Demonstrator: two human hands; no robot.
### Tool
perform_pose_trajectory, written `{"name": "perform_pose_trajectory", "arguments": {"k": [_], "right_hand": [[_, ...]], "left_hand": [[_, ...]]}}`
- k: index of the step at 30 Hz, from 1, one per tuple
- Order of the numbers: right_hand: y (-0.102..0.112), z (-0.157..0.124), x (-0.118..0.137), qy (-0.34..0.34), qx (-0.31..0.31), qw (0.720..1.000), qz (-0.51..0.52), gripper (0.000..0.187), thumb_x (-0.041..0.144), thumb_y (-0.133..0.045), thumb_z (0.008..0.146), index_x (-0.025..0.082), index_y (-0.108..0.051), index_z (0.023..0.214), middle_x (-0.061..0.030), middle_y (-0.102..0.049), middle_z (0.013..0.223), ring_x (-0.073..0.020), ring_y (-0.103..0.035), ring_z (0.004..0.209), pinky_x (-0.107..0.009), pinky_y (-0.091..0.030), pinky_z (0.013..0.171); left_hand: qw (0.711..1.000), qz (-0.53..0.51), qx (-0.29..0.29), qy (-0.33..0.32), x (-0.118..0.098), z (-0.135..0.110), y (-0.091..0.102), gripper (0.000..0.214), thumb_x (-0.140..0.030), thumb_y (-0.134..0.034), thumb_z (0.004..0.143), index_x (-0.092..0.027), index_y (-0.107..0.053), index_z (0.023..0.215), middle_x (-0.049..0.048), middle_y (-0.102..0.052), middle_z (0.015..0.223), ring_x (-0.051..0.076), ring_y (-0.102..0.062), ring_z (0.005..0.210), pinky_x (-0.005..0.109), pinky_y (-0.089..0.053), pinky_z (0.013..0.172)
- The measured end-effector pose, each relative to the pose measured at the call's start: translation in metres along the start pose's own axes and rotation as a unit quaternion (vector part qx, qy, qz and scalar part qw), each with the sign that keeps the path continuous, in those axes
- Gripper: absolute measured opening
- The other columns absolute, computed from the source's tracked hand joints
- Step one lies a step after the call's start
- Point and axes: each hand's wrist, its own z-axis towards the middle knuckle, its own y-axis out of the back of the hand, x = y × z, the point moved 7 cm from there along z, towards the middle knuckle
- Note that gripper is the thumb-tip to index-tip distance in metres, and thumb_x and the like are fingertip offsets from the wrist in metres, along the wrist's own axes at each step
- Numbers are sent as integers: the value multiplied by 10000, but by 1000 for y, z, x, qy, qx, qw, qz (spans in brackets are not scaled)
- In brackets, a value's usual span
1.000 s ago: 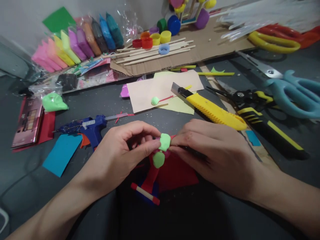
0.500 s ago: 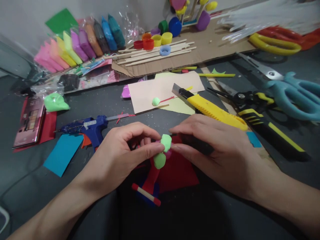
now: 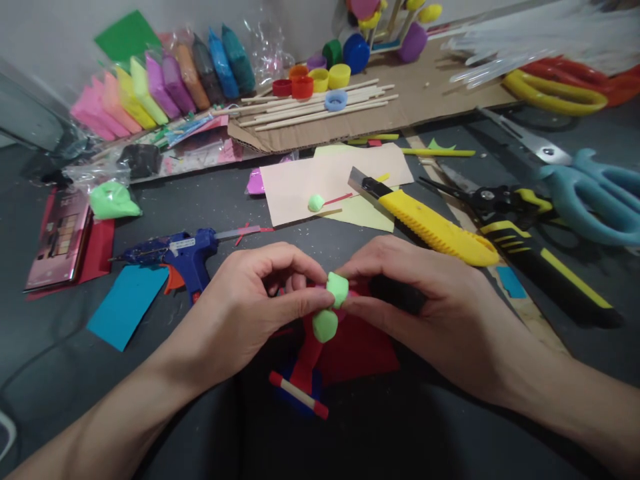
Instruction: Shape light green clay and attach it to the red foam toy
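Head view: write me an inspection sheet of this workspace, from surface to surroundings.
Surface: grey tabletop, pale specks scattered on it.
Things in hand: upper green lump at the fingertips; lower green lump just below it in the picture.
Clutter: blue glue gun; yellow cutter, blade exposed; black-and-yellow pliers.
Hands: left hand pinches the upper green lump; right hand beside it, contact unclear.
Cables: white curved piece, lower left, possibly one.
Surroundings: pale wall behind cardboard.

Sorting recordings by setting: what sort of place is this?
Most likely a craft workspace, though whether home or studio I can't tell: a blue hot-glue gun, colored packets of apparent modeling clay and a yellow utility knife suggest it.
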Motion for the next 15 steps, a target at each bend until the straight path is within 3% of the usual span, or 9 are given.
{"name": "perform_pose_trajectory", "arguments": {"k": [5, 15], "right_hand": [[0, -2, 1, -14, 1, 1000, 1, 93, 292, -679, 962, 207, -714, 973, -8, -675, 869, -145, -618, 781, -262, -482, 684], [1, -4, 1, -11, -23, 998, -56, 143, 332, -692, 958, 191, -709, 943, -12, -673, 855, -157, -621, 791, -267, -452, 685]], "left_hand": [[1000, 7, -1, -26, -2, 1, 0, 152, -241, -821, 794, -250, -765, 935, -86, -558, 650, 58, -473, 597, 150, -371, 515], [995, 84, -5, -48, -9, 1, 1, 49, -272, -769, 831, -242, -807, 822, -50, -662, 724, 78, -556, 645, 167, -414, 536]]}}
